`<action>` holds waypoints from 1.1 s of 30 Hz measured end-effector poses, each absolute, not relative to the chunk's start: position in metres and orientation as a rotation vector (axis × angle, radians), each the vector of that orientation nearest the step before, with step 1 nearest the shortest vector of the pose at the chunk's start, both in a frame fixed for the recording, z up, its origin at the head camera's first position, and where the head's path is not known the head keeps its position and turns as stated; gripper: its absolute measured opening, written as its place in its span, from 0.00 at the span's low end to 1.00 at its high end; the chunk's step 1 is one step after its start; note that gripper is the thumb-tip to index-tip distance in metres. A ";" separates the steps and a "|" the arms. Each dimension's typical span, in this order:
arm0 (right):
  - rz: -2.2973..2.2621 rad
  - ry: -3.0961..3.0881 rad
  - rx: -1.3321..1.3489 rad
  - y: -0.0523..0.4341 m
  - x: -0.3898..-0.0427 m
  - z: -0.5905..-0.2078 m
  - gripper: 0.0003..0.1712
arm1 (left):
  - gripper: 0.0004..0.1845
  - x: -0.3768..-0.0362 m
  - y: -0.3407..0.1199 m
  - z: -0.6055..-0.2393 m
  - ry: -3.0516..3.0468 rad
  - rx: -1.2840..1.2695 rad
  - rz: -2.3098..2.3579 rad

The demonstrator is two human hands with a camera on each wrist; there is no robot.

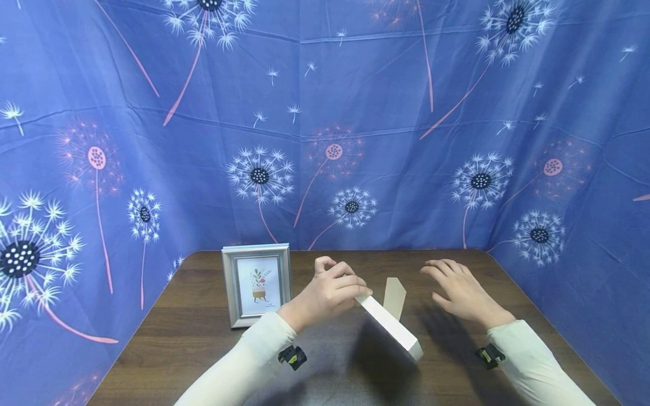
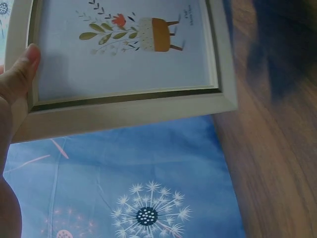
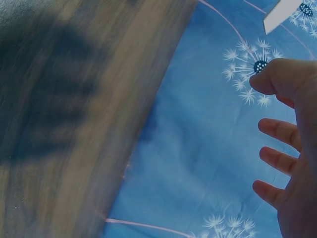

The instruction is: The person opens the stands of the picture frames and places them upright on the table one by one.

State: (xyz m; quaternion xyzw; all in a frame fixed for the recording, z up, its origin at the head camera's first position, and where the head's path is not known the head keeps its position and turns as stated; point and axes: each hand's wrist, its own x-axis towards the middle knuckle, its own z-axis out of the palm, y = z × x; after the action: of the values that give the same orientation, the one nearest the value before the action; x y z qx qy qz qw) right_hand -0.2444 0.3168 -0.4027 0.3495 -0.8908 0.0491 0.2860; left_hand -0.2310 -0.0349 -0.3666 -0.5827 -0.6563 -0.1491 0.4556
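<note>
My left hand [image 1: 339, 286] grips the top edge of a white picture frame [image 1: 392, 328], which is tilted and seen edge-on over the middle of the table. Its tan cardboard stand [image 1: 394, 296] sticks out behind it. In the left wrist view the thumb [image 2: 21, 69] lies on the frame's border [image 2: 124, 106], and a print of a potted plant shows behind the glass. My right hand [image 1: 457, 287] hovers open to the right of the frame, fingers spread, touching nothing. In the right wrist view those fingers [image 3: 280, 158] are spread in front of the blue cloth.
A second silver-grey frame [image 1: 256, 283] with the same plant print stands upright at the back left of the dark wooden table [image 1: 193, 344]. Blue cloth with a dandelion pattern [image 1: 355, 141] walls in the table at the back and on both sides.
</note>
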 end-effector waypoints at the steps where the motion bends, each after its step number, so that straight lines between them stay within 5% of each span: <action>1: 0.132 -2.383 0.928 0.318 -0.245 -0.403 0.30 | 0.14 -0.231 -0.035 -0.366 -1.631 -1.440 -0.370; 33: 0.172 -2.441 0.789 0.333 -0.244 -0.429 0.27 | 0.18 -0.233 -0.039 -0.357 -1.717 -1.452 -0.386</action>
State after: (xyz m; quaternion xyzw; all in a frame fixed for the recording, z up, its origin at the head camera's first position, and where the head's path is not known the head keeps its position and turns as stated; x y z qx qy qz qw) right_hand -0.2439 0.3326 -0.4295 0.2946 -0.9110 0.0643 0.2814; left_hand -0.2331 -0.0393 -0.3573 -0.5784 -0.6841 -0.1539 0.4168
